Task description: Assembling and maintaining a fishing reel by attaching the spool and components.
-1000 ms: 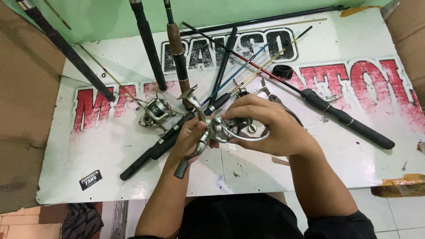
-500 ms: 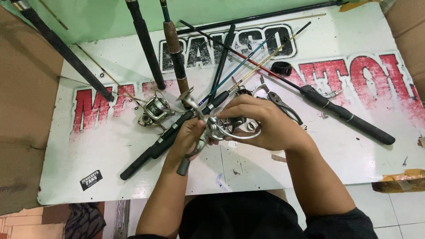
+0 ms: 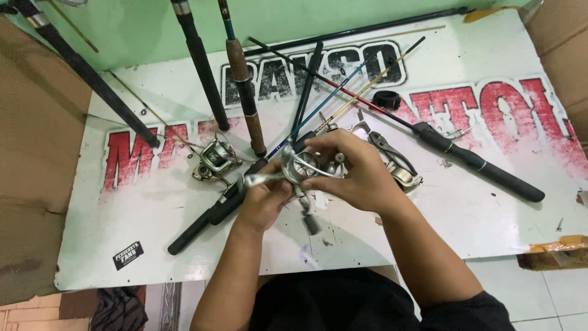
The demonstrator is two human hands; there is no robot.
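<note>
Both my hands hold a silver spinning reel (image 3: pixel 298 167) above a white board (image 3: pixel 153 239) with red and black lettering. My left hand (image 3: pixel 264 199) grips the reel from below, by its foot and stem. My right hand (image 3: pixel 355 171) wraps over the top and right side of the reel body. The reel's handle, with a dark knob (image 3: pixel 311 224), hangs down between my hands. A black rod handle (image 3: pixel 211 216) lies on the board just under my left hand.
A second silver reel (image 3: pixel 214 158) sits left of my hands. Pliers (image 3: pixel 392 153) and a third reel (image 3: pixel 405 176) lie to the right. Several fishing rods (image 3: pixel 245 92) fan across the board. A black rod butt (image 3: pixel 484 168) lies right. Cardboard (image 3: pixel 30 153) flanks both sides.
The reel has been turned in my hands: its handle knob, which pointed down-left, now hangs down the middle. Both hands kept their grip.
</note>
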